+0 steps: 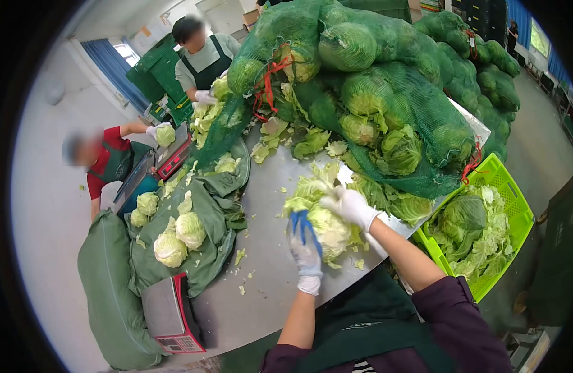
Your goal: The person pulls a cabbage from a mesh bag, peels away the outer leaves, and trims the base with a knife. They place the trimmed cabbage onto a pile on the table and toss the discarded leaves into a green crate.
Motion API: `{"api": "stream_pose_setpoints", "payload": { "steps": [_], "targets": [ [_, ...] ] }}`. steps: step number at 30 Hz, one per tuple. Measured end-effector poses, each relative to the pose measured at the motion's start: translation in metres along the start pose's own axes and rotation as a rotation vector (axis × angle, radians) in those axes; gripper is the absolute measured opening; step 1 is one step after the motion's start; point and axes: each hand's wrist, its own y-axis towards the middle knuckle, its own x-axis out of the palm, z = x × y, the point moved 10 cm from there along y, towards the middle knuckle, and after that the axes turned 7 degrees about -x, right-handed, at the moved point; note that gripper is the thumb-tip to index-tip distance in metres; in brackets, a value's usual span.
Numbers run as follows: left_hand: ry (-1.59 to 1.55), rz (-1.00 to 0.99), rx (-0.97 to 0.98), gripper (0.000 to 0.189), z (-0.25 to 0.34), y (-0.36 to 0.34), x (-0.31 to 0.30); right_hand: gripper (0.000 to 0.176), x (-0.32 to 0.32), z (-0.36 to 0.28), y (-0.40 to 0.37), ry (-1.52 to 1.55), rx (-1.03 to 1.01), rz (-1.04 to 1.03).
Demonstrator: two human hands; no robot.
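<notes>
A pale cabbage [331, 233] with loose green outer leaves rests on the grey metal table [261, 267]. My left hand [305, 248], in a white glove with blue fingertips, lies against its left side, fingers spread over it. Above its upper right side is my right hand [350, 206], also gloved in white; it is slightly blurred, its fingers bent at the leaves, and whether they grip one is unclear. Leaf scraps lie around the cabbage. Just behind it, more leafy cabbages spill from a green net bag [417, 137].
Net bags of cabbages are piled at the back. A lime-green crate [519, 217] holding leaves stands at the right. Trimmed cabbages [190, 230] sit on green cloth at the left, near a red-edged scale [168, 311]. Two people work beyond, one holding a cabbage [165, 135] over another scale.
</notes>
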Motion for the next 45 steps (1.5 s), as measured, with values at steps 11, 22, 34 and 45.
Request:
{"api": "stream_pose_setpoints", "payload": {
  "steps": [11,22,34,45],
  "targets": [
    [0.154,-0.343,0.074,0.047,0.015,0.025,0.011,0.05,-0.011,0.018,-0.005,-0.133,0.177,0.022],
    [0.502,-0.23,-0.131,0.044,0.009,0.013,-0.011,0.062,0.026,-0.036,-0.12,-0.173,0.069,0.174],
    [0.334,0.006,0.216,0.03,0.035,0.018,0.027,0.043,-0.008,-0.019,-0.093,-0.169,0.237,0.199],
    [0.275,0.074,0.203,0.029,0.032,0.002,0.019,0.068,-0.027,0.078,-0.037,-0.051,0.441,-0.004]
  ]
}}
